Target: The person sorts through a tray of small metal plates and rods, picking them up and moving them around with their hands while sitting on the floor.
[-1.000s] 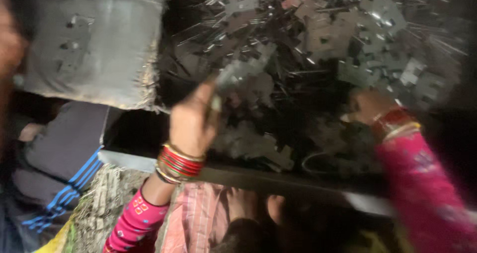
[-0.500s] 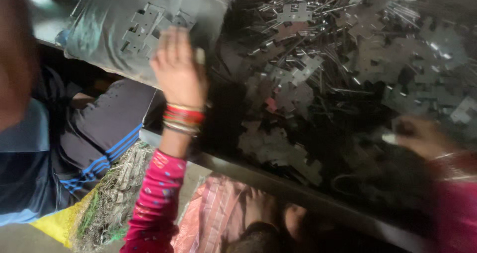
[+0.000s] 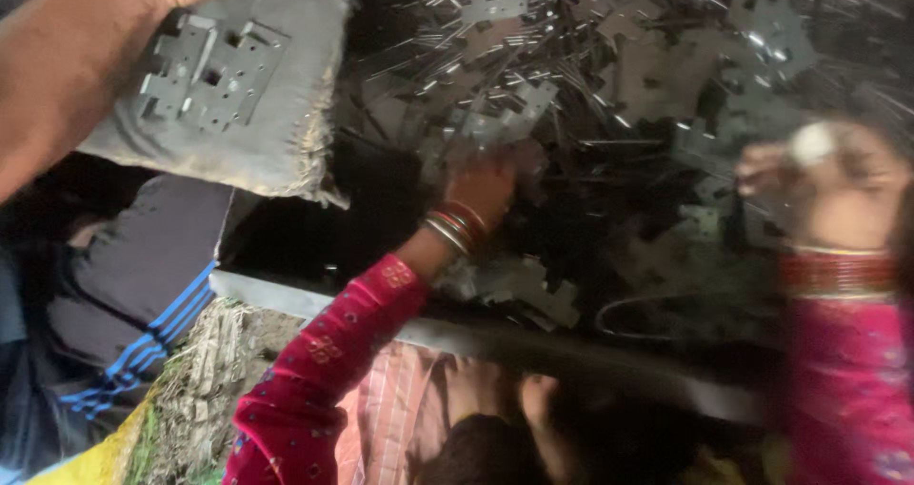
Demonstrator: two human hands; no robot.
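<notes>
l hand [image 3: 487, 185] reaching into metal plates [image 3: 609, 76], grip unclear | r hand [image 3: 826, 185] pinching small pale piece [image 3: 812, 143]

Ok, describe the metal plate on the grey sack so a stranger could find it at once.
Start at the grey sack at upper left, beside the dark heap of metal parts. The metal plate lies flat on it, notched and punched with holes. Unlike the tangled heap pieces, it sits alone on cloth, clear of the left hand.

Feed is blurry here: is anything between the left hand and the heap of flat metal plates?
Nothing visible. The left hand is already down in the heap of metal plates, fingers among the pieces. The other person's forearm stays off to the side, over the grey sack.
</notes>
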